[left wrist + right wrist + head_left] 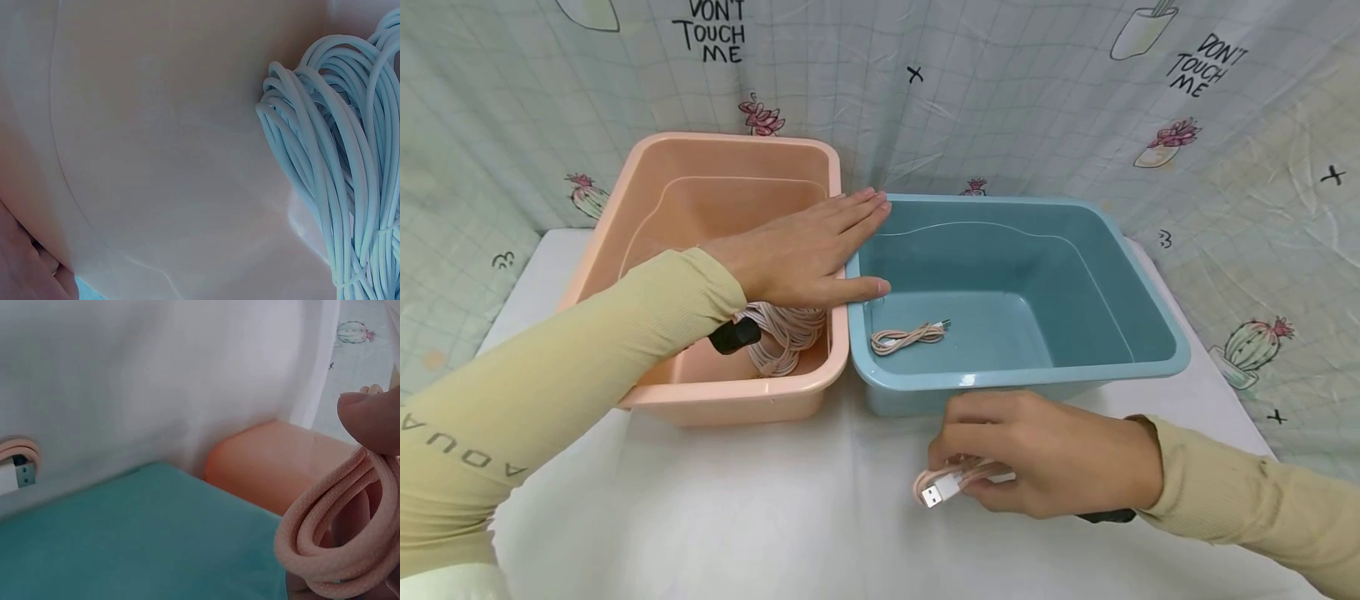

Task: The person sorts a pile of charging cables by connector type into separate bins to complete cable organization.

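Straight-fingered, my left hand [808,250] lies across the side-by-side rims of a peach bin [733,390] and a blue bin [1075,371]. Under its wrist, coils of pink cable [793,337] sit inside the peach bin; the left wrist view has these bundled coils [325,144] close up, looking bluish. My right hand [1030,454] grips a coiled pink USB cable [337,550] in front of the blue bin, its USB plug [940,490] sticking out to the left. One more bundled pink cable [910,337] lies on the blue bin's floor, near its left wall.
Both bins stand on a white-covered table [737,517]. Behind them hangs a patterned curtain [925,108] with cactus drawings and lettering. A small black device [735,335] is strapped at the left wrist.
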### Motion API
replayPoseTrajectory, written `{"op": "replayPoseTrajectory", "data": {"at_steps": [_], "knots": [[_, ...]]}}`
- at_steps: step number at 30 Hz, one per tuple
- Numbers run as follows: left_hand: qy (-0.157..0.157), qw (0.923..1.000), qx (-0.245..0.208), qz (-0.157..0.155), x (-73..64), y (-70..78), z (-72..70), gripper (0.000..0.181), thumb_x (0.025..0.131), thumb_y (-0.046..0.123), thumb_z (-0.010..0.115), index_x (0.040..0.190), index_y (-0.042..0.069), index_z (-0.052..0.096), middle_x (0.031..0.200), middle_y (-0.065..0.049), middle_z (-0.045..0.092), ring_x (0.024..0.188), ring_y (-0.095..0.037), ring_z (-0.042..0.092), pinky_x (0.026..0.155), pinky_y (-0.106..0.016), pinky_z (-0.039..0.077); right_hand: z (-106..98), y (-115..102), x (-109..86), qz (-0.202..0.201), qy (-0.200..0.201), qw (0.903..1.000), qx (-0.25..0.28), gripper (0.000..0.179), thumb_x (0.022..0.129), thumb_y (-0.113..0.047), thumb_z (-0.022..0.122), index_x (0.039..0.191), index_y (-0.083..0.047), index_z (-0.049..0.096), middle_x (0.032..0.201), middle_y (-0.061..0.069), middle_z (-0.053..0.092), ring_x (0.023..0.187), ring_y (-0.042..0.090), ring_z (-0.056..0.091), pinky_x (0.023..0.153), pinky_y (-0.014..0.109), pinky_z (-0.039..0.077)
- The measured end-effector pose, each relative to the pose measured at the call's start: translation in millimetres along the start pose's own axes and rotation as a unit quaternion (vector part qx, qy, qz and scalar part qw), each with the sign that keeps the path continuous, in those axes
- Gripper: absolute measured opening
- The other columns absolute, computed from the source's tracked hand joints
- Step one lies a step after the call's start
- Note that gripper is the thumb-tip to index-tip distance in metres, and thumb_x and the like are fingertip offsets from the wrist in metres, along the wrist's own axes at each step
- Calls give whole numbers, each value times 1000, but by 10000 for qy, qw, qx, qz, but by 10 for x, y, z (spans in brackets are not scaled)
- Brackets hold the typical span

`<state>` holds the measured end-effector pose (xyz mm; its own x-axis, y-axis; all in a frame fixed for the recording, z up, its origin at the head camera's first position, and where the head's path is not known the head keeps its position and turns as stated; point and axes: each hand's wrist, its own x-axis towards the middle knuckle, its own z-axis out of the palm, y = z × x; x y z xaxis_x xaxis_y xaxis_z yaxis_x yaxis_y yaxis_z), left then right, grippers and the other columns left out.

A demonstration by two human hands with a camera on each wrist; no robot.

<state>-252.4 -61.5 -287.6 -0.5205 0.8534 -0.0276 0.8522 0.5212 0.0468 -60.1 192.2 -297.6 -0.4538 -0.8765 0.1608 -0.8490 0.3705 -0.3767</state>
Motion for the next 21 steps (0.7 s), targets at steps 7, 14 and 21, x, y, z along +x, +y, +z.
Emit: {"op": "replayPoseTrajectory", "data": {"at_steps": [7, 14, 21], "knots": [[-31, 10000, 8, 12, 0, -5, -8, 95, 93, 72, 31, 157, 9, 1, 167, -5, -2, 156, -24, -3, 129, -42, 6, -92, -80, 52, -93, 125, 9998, -116, 37, 77, -8, 80, 104, -25, 62, 96, -14, 58, 79, -7, 52, 72, -2, 40], [-9, 10000, -15, 12, 1, -7, -12, 95, 92, 73, 32, 157, 10, 1, 167, -5, -1, 157, -23, -3, 129, -41, 7, -202, -141, 93, -100, 137, 9997, -172, 36, 78, -9, 79, 105, -24, 62, 99, -15, 58, 84, -8, 52, 74, -3, 41], [-5, 10000, -34, 12, 2, -9, -12, 95, 93, 72, 33, 157, 9, 2, 167, -5, -1, 157, -23, -2, 129, -41, 6, -272, -195, 123, -319, 347, 9972, -574, 37, 76, -9, 79, 106, -23, 63, 98, -16, 57, 87, -6, 52, 79, 1, 42]]}}
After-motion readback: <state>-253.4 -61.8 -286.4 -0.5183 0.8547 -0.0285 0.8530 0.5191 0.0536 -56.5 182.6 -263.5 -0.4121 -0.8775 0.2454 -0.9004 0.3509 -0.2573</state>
